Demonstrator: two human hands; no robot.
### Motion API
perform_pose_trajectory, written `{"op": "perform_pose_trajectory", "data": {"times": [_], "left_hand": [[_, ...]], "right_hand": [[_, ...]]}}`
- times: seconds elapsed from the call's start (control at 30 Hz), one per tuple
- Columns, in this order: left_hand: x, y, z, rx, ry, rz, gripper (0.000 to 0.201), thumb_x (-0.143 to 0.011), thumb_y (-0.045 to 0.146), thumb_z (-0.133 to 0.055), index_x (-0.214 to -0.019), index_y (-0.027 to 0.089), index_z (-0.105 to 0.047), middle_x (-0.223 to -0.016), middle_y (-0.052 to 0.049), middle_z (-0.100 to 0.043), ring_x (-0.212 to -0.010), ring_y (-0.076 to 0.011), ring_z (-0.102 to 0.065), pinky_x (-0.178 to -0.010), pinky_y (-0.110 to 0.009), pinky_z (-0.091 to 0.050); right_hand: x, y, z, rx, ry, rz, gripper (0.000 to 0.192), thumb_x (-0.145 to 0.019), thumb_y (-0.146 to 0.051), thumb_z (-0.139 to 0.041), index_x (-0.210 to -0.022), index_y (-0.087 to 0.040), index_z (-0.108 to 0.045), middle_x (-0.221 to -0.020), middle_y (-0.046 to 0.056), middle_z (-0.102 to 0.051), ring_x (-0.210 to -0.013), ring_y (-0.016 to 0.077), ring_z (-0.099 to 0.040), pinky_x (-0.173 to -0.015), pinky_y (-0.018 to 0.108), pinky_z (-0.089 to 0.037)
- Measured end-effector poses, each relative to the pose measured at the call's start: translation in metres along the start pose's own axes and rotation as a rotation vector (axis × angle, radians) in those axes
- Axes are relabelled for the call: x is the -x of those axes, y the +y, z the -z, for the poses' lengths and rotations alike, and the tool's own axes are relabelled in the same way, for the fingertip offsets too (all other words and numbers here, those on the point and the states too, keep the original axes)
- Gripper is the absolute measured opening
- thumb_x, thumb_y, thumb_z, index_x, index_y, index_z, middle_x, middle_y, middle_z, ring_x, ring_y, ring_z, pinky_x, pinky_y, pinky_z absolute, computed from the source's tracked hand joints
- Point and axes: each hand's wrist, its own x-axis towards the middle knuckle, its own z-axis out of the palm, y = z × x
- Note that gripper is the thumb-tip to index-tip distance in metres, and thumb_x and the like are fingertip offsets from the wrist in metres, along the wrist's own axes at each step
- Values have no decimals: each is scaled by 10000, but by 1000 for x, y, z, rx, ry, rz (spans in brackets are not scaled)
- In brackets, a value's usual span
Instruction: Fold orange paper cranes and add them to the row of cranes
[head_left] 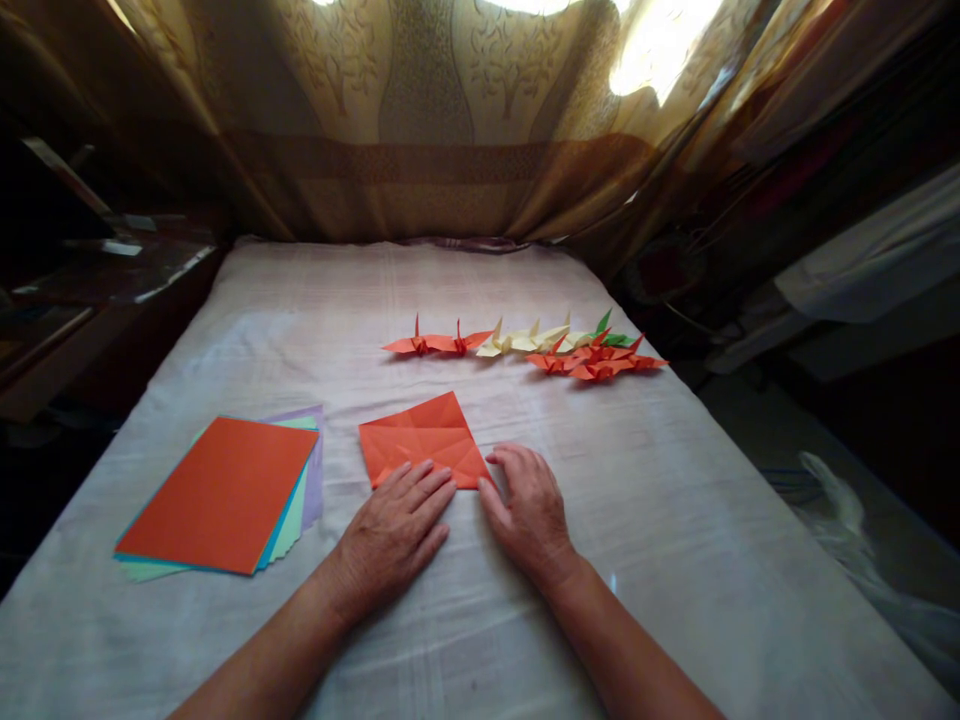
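A folded sheet of orange origami paper (420, 430) lies on the cloth in front of me, with crease lines across it. My left hand (401, 520) rests flat over its lower edge, fingers stretched out and together. At the sheet's lower right corner, my right hand (529, 510) has its thumb and curled index finger around the paper. The fingertips hide part of that corner. To the left is a stack of coloured paper (217, 495), orange on top, with blue, green and purple edges showing beneath.
Several folded paper cranes (600, 355), orange, cream and green, stand in a cluster and row towards the back right. The pale cloth-covered surface (337, 300) ends at a patterned curtain (420, 130). Dark furniture (112, 250) stands at left; clear plastic (847, 510) lies beyond the right edge.
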Motion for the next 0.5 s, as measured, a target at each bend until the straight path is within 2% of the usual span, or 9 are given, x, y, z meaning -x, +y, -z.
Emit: {"op": "perform_pose_trajectory", "data": {"times": [0.1, 0.17, 0.27, 0.5], "left_hand": [[0, -1, -1, -1, 6, -2, 432, -983, 297, -437, -1383, 163, -533, -1384, -101, -595, -1289, -285, -535, -1087, -488, -441], [0, -1, -2, 3, 11, -2, 438, -981, 297, -441, -1389, 161, -527, -1391, -100, -589, -1297, -286, -528, -1090, -487, -440], [1, -2, -4, 27, 16, 7, 446, -975, 296, -452, -1399, 174, -518, -1400, -95, -582, -1302, -277, -525, -1109, -480, -424], [1, -2, -4, 17, 17, -3, 431, -975, 289, -461, -1383, 169, -535, -1386, -95, -594, -1296, -279, -530, -1107, -484, -425]], "right_hand": [[-1, -9, -8, 130, -7, -17, 336, -851, -302, -603, -1155, -160, -598, -1327, 170, -562, -1256, 294, -469, -1021, 437, -383], [-1, -12, -11, 185, -29, -32, 413, -850, -339, -614, -1215, -150, -579, -1415, 189, -496, -1336, 318, -397, -1049, 468, -354], [-1, -12, -14, 222, -59, -50, 462, -855, -372, -612, -1258, -154, -563, -1457, 199, -456, -1375, 331, -353, -1064, 492, -335], [-1, -8, -13, 250, -101, -95, 483, -849, -377, -621, -1272, -152, -562, -1472, 188, -449, -1392, 328, -344, -1086, 483, -317]]}}
